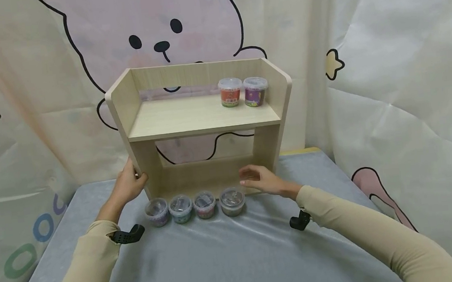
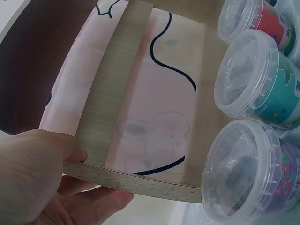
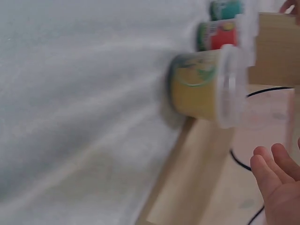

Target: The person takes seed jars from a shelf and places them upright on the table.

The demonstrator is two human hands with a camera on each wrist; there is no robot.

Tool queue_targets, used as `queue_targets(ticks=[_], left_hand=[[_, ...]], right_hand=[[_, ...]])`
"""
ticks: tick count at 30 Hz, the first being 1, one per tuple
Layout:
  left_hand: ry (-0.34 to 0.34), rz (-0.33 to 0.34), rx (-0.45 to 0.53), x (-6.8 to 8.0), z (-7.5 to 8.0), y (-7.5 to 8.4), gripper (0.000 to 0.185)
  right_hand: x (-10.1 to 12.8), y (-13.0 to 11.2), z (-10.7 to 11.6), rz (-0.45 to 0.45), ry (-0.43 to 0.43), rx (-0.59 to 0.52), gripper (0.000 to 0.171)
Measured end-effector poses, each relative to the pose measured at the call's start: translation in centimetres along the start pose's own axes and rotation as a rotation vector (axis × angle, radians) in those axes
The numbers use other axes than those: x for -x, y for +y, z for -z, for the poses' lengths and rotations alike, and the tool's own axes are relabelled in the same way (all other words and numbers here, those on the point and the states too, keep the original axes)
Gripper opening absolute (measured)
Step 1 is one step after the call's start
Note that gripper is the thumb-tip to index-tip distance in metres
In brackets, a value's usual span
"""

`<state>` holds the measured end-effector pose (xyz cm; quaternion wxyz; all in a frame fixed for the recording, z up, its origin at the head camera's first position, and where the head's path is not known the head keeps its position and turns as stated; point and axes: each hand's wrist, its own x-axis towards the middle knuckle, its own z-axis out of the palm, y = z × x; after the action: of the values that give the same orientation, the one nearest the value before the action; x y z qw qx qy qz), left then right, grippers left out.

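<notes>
On the grey cloth, a wooden shelf (image 1: 203, 116) stands upright w/ its open front toward the person. Left hand (image 1: 130, 186) grips the shelf's left side panel at the bottom, thumb and fingers wrapped round the edge. Right hand (image 1: 260, 181) hovers w/ loose, spread fingers just above the yellow cup (image 1: 232, 200), holding nothing. That cup ends a row of 4 lidded cups (image 1: 193, 206) by the base. 2 more cups (image 1: 243, 91) sit on the upper board, right side.

Left hand (image 1: 130, 186) with fingers curled in a grip, right hand (image 1: 260, 181) hovering, fingers loosely extended
</notes>
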<state>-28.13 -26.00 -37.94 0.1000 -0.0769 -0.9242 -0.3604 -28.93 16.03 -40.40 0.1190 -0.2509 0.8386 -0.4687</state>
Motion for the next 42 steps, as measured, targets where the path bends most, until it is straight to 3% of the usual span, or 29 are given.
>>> queue_targets(ticks=[8,16,26,33,42], left_hand=[[0.003,-0.006,0.011,-0.1,0.1,0.3,0.059],[-0.004,-0.01,0.009,0.2,-0.1,-0.1,0.06],[0.001,-0.013,0.019,0.3,-0.2,0.0,0.059],[-0.007,-0.005,0.027,0.2,-0.3,0.0,0.06],[0.0,-0.018,0.025,0.2,-0.2,-0.1,0.061]], right_hand=[[0.2,-3.7,1.9,0.063,0.001,-0.025,0.048],[0.7,-8.3,3.9,0.182,0.037,-0.059,0.045],[0.7,-13.2,6.8,0.191,0.093,-0.106,0.051],[-0.2,-14.6,8.2,0.203,0.13,-0.133,0.054],[-2.0,-15.2,9.3,0.16,0.206,-0.046,0.055]])
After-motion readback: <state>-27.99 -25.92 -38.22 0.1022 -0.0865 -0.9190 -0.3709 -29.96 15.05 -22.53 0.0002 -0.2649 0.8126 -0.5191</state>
